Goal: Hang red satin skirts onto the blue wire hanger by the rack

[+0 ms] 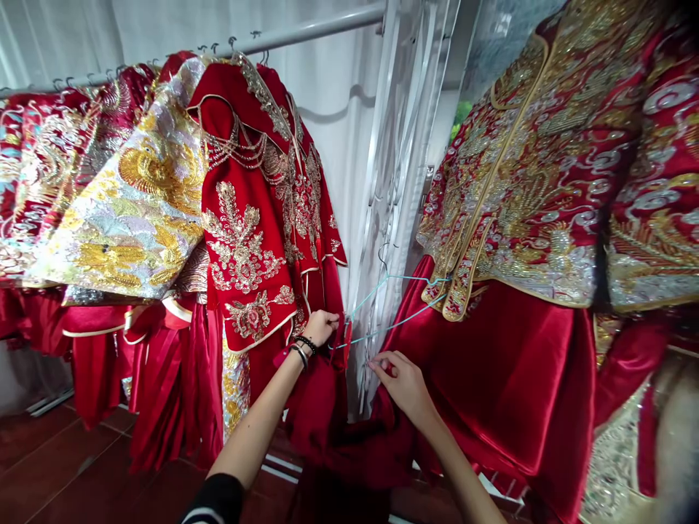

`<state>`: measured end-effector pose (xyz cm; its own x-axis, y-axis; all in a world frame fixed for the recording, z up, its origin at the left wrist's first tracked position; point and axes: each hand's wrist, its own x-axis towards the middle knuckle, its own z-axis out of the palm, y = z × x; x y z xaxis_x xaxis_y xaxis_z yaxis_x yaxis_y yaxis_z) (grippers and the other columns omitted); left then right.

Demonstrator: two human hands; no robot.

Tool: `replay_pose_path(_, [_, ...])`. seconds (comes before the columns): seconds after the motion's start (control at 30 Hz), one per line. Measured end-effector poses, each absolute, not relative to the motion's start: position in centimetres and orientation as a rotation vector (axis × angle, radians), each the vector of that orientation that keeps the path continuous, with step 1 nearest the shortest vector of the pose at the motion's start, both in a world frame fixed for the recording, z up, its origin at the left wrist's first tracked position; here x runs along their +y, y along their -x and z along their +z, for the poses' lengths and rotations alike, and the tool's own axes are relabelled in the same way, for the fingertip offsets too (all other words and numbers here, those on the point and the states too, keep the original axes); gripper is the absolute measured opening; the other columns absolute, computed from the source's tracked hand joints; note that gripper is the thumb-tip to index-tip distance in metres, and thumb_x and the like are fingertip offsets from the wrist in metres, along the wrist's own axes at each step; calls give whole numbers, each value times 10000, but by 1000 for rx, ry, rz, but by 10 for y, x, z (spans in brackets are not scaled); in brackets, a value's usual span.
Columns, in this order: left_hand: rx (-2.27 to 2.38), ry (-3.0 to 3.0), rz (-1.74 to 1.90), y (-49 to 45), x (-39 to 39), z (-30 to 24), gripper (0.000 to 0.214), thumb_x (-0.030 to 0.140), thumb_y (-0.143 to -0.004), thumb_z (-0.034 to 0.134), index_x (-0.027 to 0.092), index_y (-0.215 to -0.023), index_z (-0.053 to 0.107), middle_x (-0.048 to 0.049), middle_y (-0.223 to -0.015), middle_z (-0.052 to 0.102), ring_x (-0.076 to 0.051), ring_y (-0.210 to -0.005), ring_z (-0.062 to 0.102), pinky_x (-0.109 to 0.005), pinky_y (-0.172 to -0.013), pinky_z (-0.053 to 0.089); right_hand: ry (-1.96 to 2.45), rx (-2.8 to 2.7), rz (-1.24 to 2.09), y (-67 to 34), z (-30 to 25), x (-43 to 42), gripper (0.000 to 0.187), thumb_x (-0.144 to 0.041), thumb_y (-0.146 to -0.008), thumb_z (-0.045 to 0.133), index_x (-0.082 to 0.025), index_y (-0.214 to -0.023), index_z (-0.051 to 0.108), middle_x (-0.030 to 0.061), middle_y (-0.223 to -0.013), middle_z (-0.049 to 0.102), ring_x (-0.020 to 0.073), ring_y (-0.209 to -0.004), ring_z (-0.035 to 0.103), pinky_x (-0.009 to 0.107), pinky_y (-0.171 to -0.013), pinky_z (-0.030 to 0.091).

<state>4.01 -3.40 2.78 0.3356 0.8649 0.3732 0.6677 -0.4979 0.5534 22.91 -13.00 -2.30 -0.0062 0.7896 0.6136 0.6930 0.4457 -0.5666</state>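
A light-blue wire hanger [376, 333] hangs tilted between the clothes, its dark hook up by the white post. My left hand [321, 329], with dark bracelets at the wrist, is closed in a pinch beside the hanger's left end. My right hand [401, 378] pinches just below the hanger's lower bar, thumb and forefinger together. A dark red cloth garment [349, 440], perhaps a skirt, sags between the two hands, its upper edge reaching both. Exactly which part the fingertips grip is too small to make out. To the left hangs a red embroidered jacket [245, 247].
A metal rail [322, 28] at upper left carries several embroidered garments, including a gold-and-white one [142, 196]. At right stand a gold-embroidered jacket [535, 182] and a red satin skirt [502, 386]. White curtain [338, 131] hangs behind; the floor [54, 466] is reddish tile.
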Motion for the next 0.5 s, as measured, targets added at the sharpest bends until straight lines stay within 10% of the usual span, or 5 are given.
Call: replay_pose_path(0.5, [1350,-2482,650,-62,-24,47,230,18,-651,409,163,-514,524,20,-479,545,-90,-535,546,-176,-560,379,1301,-1722,78,-236,-24,-112,395,-514,-805,390,-200,-728,617,33,-646,561,154,-588,550,264,-564,448])
